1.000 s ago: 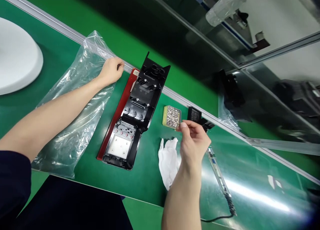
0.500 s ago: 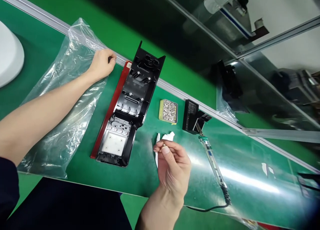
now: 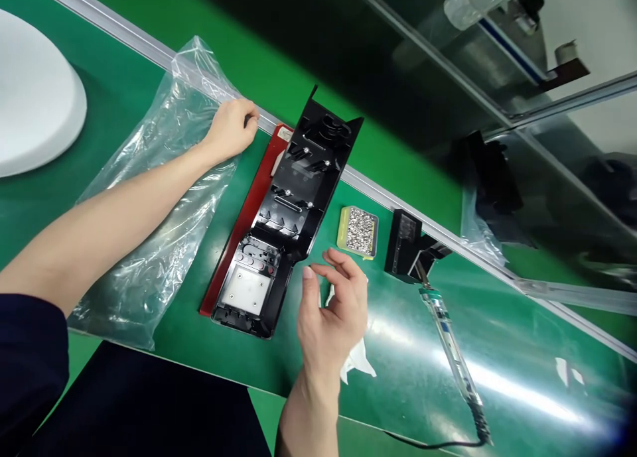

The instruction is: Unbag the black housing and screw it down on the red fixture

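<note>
My right hand (image 3: 332, 311) is raised over the bench, thumb and index fingertips together at the right of a black plastic housing (image 3: 318, 178). Half a second ago a tiny brass-coloured metal piece showed in this pinch; now the fingertips mostly cover it. The housing lies open side up, with a white plate (image 3: 246, 290) with metal-lined holes in its near end. Along its left side runs a red strip (image 3: 237, 238). My left hand (image 3: 233, 129), loosely curled and closed with nothing visible in it, rests on a clear plastic bag (image 3: 189, 225) near the metal rail.
A small yellow-edged box (image 3: 343, 228) of silvery metal pieces stands right of the housing. Beyond it a soldering iron (image 3: 452, 344) sits in its black stand (image 3: 398, 245). White tissue (image 3: 359, 363) lies under my right hand. A white rounded object (image 3: 37, 99) is far left.
My right hand has moved left towards the housing and turned, still pinching. The left hand stays on the bag. The whole view has shifted slightly to the right.
</note>
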A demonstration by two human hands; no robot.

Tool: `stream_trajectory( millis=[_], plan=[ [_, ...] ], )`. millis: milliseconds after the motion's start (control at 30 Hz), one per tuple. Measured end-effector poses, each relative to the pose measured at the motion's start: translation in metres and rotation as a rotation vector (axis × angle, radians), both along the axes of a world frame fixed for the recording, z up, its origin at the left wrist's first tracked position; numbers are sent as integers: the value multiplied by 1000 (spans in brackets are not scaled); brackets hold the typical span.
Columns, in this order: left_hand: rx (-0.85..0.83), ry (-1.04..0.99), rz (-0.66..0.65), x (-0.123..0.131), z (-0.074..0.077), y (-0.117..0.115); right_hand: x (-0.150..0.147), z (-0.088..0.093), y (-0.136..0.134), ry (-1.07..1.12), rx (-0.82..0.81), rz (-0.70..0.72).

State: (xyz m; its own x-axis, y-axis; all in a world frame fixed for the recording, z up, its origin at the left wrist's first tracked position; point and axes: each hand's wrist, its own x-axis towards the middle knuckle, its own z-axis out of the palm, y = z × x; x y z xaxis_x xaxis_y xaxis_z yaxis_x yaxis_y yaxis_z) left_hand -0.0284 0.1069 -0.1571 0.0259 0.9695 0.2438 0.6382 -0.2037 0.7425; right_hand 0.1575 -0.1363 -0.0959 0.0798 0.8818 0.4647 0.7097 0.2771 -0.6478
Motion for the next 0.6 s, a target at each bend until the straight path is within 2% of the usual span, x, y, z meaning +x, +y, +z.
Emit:
stream_trajectory(
  millis=[67,333,467,600],
  plan=[
    [-3,7,-7,1,-1,1,-6,-4,7,-141,27,18],
    [-1,28,5,3,-1,2,-10,-26,18,-414,-39,-29],
    [-5,37,7,3,-1,2,-10,-26,18,-444,-76,-55],
    [6,43,6,3,-4,3,-13,-17,12,-393,-41,-58]
  ],
)
